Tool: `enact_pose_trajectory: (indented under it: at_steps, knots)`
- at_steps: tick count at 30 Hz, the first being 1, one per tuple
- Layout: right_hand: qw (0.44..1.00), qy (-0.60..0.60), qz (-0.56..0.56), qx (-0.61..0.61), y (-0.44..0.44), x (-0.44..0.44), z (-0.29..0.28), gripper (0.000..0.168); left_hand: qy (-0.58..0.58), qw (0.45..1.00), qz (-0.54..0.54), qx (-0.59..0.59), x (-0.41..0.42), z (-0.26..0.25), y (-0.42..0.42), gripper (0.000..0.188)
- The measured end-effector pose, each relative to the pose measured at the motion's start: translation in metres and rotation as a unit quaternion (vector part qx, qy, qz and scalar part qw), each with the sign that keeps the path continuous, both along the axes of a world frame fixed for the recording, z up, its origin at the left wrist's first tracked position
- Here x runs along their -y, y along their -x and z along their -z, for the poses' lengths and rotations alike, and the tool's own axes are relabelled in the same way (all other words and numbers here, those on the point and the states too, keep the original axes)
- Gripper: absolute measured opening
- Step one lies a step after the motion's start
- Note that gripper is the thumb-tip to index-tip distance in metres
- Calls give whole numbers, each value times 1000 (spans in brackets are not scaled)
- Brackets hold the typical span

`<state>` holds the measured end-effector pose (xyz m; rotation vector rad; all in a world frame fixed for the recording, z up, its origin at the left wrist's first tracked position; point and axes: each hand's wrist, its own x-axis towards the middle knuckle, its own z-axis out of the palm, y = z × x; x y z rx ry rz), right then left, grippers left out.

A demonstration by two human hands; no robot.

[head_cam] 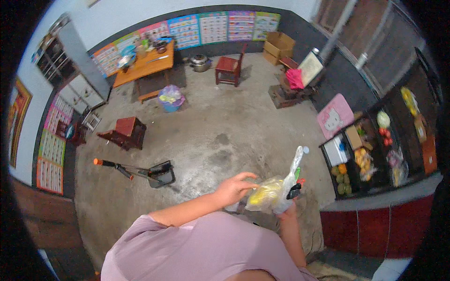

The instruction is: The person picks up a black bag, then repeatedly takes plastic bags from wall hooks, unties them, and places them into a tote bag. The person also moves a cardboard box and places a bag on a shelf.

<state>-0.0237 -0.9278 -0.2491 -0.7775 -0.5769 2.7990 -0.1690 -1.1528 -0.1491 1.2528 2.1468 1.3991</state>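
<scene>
My right hand (289, 210) grips a bunch of plastic bags in front of my body, its fingers partly hidden behind them. One clear plastic bag (266, 194) has something yellow inside. A twisted strip of clear plastic (296, 162) sticks up from the bunch. Beside it are a black piece (294, 191) and small green and red parts that I cannot make out. My left hand (237, 189) reaches in from the left, fingers apart, its fingertips at the edge of the yellow bag. Whether they touch it is hard to tell.
At right, a dark counter (327, 204) bears vegetables, bagged produce and a white box (335, 151). A long-handled dustpan (162, 175) lies at left. Farther off are a red wooden chair (130, 127), a lined waste bin (171, 100), a wooden table (154, 72) and a cardboard box (278, 47).
</scene>
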Motion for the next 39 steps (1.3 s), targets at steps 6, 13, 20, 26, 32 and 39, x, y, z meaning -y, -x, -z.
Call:
enact_pose_trajectory:
  at_steps: [6, 13, 20, 26, 32, 39]
  knots:
    - [991, -2, -132, -19, 100, 12, 31, 40, -30, 967, -235, 95, 83, 27, 33, 27]
    - [957, -42, -268, -98, 257, 68, -45, 40, -24, 894, -407, 185, 174, 57, 108, 16]
    - [954, -4, -297, -36, 413, 119, -34, 35, -38, 854, -494, 159, 251, 53, 218, 16]
    - [944, -11, -330, 17, 530, 172, -9, 26, -71, 792, -579, 180, 308, 28, 283, 17]
    - [912, -47, -403, 65, 655, 227, 3, 19, -140, 699, -660, 238, 341, 51, 293, 16]
    - [901, -199, -386, 1, 850, 305, 28, 26, -226, 557, -767, 225, 356, 61, 326, 16]
